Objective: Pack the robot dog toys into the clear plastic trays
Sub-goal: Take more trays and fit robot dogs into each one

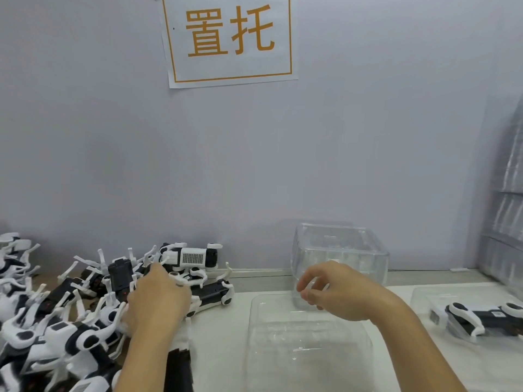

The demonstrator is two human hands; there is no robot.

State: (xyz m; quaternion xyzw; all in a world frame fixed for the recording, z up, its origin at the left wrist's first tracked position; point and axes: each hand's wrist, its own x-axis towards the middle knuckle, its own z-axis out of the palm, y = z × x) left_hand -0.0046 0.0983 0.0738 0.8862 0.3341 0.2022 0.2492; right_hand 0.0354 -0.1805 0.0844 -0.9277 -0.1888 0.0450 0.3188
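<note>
Robot dog toys heaped in a tangled pile at the left of the table, legs sticking up everywhere, interlocking. Left hand reaching into the heap, fingers curled down over one toy at the pile's right edge, apparently gripping it, though the contact is hidden under the knuckles. Right hand hovering over the far rim of the empty clear tray in front, fingertips pinched together; holding the tray edge or just air, cannot tell, the plastic being too transparent. Taller clear tub standing just behind that hand, against the wall. One dog already lying in another tray at the right. Stack of spare trays leaning at the far right. Risks, judging from here: lifting the gripped toy likely dragging neighbours along by hooked legs, spilling them off the table or onto the empty tray; thin legs snagging and bending if yanked; light tray sliding or flipping if not steadied while the toy is going in; toy seating crooked in the moulded cavity if dropped legs-first. Sign with orange characters on the wall, irrelevant.
</note>
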